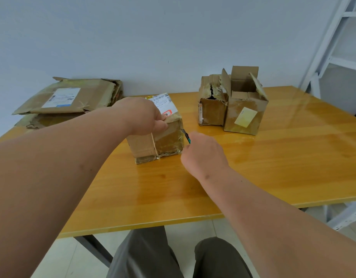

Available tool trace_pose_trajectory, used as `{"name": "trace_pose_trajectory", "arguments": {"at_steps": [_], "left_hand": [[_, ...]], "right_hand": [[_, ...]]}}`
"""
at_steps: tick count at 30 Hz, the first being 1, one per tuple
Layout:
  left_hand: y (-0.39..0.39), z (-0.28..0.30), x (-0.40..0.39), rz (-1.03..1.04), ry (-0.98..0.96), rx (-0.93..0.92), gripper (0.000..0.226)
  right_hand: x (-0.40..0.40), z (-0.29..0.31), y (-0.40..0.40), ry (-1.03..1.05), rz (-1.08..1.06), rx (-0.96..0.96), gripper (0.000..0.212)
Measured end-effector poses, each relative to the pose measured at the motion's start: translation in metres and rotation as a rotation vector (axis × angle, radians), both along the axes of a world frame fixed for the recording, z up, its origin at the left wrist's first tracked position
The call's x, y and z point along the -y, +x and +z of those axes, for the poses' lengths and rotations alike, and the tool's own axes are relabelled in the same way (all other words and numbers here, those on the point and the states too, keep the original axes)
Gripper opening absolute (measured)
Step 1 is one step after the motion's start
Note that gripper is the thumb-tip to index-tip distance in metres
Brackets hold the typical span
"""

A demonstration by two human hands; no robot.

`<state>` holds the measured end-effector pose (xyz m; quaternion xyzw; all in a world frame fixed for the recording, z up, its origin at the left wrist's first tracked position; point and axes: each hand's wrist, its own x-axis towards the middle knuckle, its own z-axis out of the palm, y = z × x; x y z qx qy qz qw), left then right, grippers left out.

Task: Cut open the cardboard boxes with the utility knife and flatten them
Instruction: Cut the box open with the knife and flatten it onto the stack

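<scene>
A brown taped box [156, 137] is wearing a white label with a red patch, the knife [186, 136] is showing teal (with black), and the table [273, 167] is gleaming honey-yellow.

The room was evenly and softly lit, bright enough, with a cool cast on the wall [153, 37]. Beyond and to the right of my fingers, the glossy surface [273, 157] threw back pale glare in streaks and carried a faint reflection of the shelving [337, 47]. Shadows were weak: only a thin dark line lay under the box [159, 141] my fingers gripped. The wide lens bowed the edges, swelling my forearms [42, 177] near the frame. Fine print on the labels stayed soft and unreadable.
</scene>
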<state>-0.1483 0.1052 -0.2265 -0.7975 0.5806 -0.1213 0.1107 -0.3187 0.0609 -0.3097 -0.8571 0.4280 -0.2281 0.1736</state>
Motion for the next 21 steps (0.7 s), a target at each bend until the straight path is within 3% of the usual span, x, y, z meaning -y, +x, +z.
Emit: {"name": "trace_pose_trajectory", "arguments": {"at_steps": [11,15,18,21], "left_hand": [[0.004,-0.003,0.000,-0.032,-0.008,-0.020,0.051],[0.002,-0.002,0.000,-0.033,-0.001,-0.015,0.051],[0.001,0.001,0.001,-0.026,0.011,-0.025,0.047],[0.002,0.003,0.004,-0.025,0.019,-0.024,0.047]], "right_hand": [[-0.003,-0.001,0.000,0.100,0.028,-0.002,0.022],[-0.003,0.001,-0.005,0.065,0.033,-0.083,0.023],[-0.001,-0.002,-0.014,0.172,-0.004,-0.175,0.019],[0.001,-0.001,-0.016,0.129,-0.007,-0.141,0.018]]}}
